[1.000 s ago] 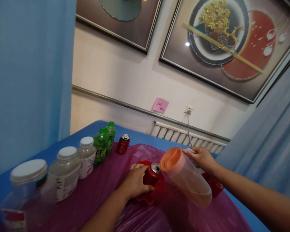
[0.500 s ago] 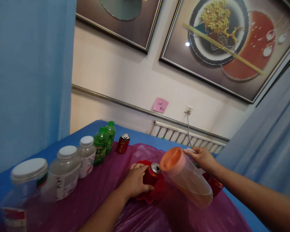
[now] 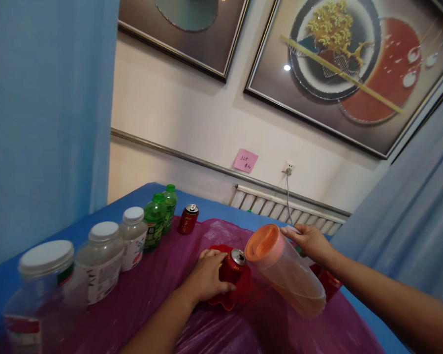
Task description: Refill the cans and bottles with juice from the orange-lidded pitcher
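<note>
Curling around the red can (image 3: 233, 269) from its left side, the fingers of the left hand (image 3: 206, 281) are closed on it, thumb in front. By this grip the can is probably steadied, its opened top being left uncovered. It is held nearly upright over a scalloped red dish (image 3: 223, 303), which may be meant to catch drips. By the right hand (image 3: 310, 240) the pale handle of a clear pitcher (image 3: 293, 281) is gripped, the fingers closed. The pitcher is tilted so that its orange lid (image 3: 265, 245) is brought just beside the can's rim; whether they touch cannot be told. Amber liquid is gathered in its lower end, and no stream can be made out. Behind it, a red object (image 3: 330, 284) is partly hidden.

To the left, white-capped jars (image 3: 103, 268) and green-capped bottles (image 3: 155, 223) are lined up, seemingly kept out of the hands' way, with another red can (image 3: 188, 219) set near their far end. The blue desk (image 3: 131, 204) is partly covered by a crumpled purple sheet (image 3: 195, 319). Beyond, a pale wall is hung with framed pictures (image 3: 349, 69) above a radiator (image 3: 258, 200), and both sides are closed off by blue curtains (image 3: 46, 123).
</note>
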`<state>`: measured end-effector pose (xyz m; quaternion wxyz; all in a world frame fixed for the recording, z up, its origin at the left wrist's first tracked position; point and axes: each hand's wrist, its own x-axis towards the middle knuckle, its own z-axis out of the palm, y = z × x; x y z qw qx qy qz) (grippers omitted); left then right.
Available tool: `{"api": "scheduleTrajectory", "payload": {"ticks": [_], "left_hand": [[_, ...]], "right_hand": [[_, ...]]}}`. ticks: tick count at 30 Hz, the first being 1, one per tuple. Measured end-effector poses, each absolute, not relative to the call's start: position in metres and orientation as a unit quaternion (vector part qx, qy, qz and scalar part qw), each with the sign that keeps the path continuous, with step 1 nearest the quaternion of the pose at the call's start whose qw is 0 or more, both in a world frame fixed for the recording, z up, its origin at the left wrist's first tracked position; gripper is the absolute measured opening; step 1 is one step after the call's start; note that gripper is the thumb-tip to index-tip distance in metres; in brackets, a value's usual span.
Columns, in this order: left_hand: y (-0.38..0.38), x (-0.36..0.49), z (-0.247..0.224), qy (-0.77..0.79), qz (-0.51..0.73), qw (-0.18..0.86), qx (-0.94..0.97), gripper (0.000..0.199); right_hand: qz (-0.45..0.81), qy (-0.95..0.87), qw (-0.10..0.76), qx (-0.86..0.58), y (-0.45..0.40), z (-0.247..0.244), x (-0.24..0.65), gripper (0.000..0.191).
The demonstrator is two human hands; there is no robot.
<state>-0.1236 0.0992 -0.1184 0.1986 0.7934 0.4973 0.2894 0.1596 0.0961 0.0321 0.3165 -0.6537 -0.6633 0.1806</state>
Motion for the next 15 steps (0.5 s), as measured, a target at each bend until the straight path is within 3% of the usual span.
{"api": "scheduleTrajectory", "payload": {"ticks": [15], "left_hand": [[0.0989, -0.1235, -0.1179, 0.495, 0.292, 0.201, 0.793, 0.065]], "right_hand": [[0.191, -0.661, 0.324, -0.649, 0.0957, 0.0292, 0.1607, 0.059]]}}
